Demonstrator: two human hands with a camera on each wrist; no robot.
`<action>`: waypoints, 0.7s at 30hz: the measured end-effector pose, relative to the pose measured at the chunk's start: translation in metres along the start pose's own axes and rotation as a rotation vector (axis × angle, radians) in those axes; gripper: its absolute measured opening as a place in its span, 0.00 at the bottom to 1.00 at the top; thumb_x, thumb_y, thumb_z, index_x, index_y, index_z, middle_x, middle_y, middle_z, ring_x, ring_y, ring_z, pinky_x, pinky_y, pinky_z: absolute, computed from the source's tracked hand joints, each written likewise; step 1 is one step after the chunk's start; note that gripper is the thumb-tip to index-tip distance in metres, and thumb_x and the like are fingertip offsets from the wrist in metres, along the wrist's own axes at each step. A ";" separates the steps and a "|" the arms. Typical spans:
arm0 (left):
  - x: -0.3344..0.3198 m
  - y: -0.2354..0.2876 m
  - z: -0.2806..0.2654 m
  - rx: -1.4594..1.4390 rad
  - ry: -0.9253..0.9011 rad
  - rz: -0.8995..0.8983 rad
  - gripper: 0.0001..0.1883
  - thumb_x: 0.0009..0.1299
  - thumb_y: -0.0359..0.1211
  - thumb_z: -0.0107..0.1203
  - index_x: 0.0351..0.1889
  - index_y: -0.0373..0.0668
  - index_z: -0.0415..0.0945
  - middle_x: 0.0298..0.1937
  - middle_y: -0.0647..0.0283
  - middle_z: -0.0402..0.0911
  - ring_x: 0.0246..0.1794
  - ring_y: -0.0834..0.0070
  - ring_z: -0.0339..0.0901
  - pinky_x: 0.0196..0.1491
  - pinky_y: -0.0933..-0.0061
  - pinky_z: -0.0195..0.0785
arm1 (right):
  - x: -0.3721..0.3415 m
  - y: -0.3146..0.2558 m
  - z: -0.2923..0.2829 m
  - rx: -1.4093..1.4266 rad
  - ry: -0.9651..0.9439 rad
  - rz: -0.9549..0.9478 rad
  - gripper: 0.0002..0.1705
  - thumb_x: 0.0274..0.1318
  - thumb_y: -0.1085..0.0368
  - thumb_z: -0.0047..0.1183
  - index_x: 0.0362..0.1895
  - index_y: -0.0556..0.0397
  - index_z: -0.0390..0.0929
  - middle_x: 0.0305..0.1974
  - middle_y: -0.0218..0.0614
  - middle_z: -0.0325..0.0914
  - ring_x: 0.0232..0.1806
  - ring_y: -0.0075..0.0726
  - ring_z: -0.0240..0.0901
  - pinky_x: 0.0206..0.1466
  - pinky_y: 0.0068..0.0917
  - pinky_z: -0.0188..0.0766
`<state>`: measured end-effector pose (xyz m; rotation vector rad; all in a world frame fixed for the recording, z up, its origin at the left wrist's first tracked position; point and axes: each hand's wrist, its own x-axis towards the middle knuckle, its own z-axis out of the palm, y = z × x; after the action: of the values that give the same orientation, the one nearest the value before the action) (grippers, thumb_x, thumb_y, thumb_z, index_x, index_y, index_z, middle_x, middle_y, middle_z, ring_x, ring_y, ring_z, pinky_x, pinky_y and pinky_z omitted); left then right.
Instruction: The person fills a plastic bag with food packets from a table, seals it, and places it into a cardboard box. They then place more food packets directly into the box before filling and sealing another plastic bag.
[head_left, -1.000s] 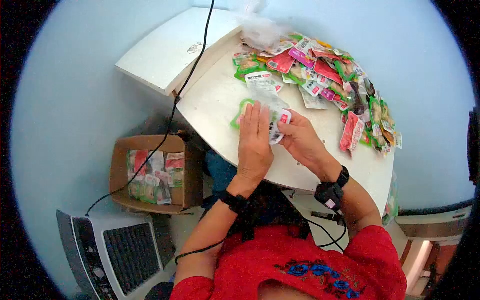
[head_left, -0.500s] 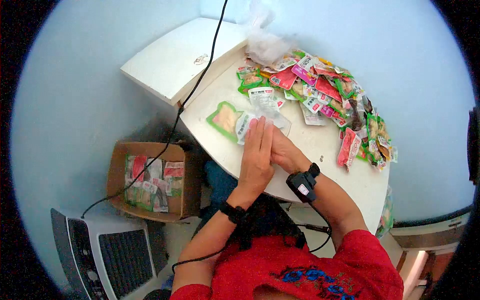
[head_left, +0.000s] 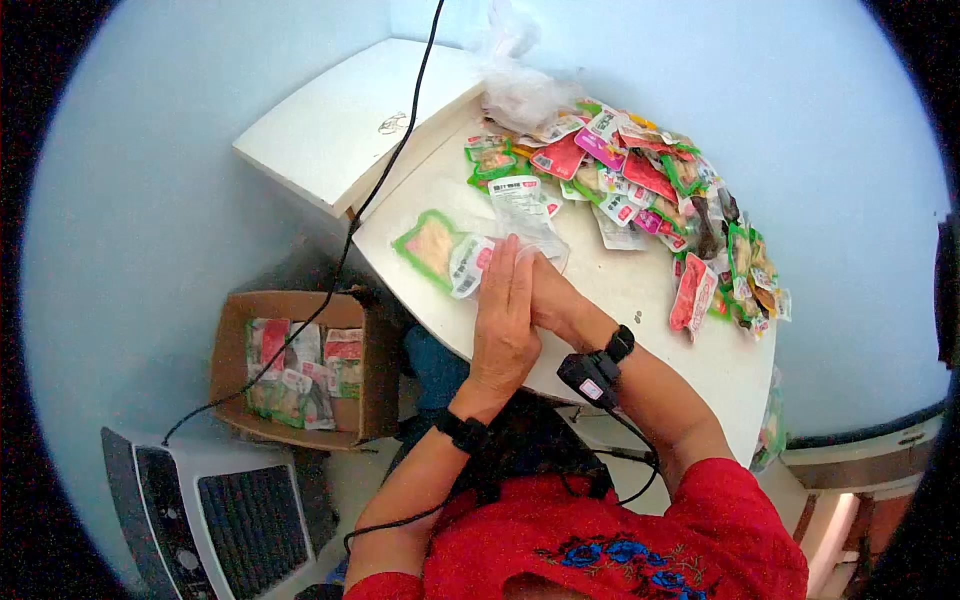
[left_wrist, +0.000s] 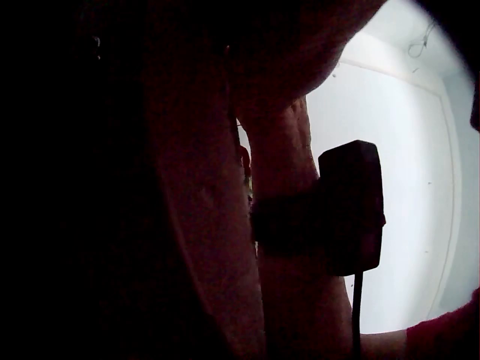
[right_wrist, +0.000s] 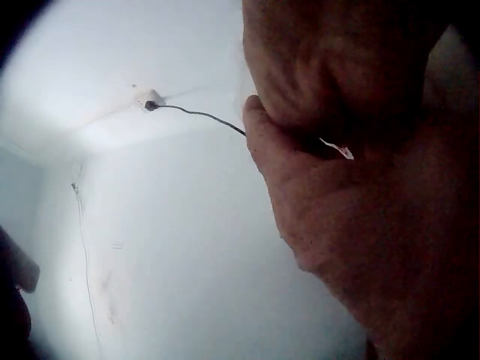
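Observation:
A green-edged food packet, with pale contents and a white printed end, lies slanted at the table's left side. My left hand has straight fingers, their tips at the packet's white end. Tucked against its far side is my right hand, its fingers mostly hidden behind the left. Clear plastic spreads just beyond both hands, beside another white-labelled packet. In the right wrist view, a sliver of white and pink wrapping shows between the dark hands; I cannot tell how the right fingers lie on it.
Many colourful packets are heaped along the back and right of the white table. A crumpled clear bag stands behind. Down left, a cardboard box holds several packets. A black cable hangs across the left side.
My right hand has moved left against my left hand from its grip on the white packet end. The green-edged packet now shows farther left, out from behind the left fingers.

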<state>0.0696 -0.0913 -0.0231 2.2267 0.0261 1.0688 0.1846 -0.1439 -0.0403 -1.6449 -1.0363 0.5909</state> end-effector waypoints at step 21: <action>0.000 0.001 -0.002 0.051 -0.005 -0.053 0.43 0.49 0.13 0.38 0.71 0.31 0.54 0.74 0.41 0.55 0.76 0.44 0.49 0.76 0.51 0.43 | -0.013 -0.028 -0.096 -0.577 0.291 0.379 0.20 0.55 0.54 0.61 0.35 0.62 0.82 0.28 0.40 0.81 0.24 0.34 0.79 0.24 0.28 0.71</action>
<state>0.0683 -0.0914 -0.0216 2.2613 0.1111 1.0447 0.2456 -0.2021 0.0159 -2.3855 -0.7151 0.2838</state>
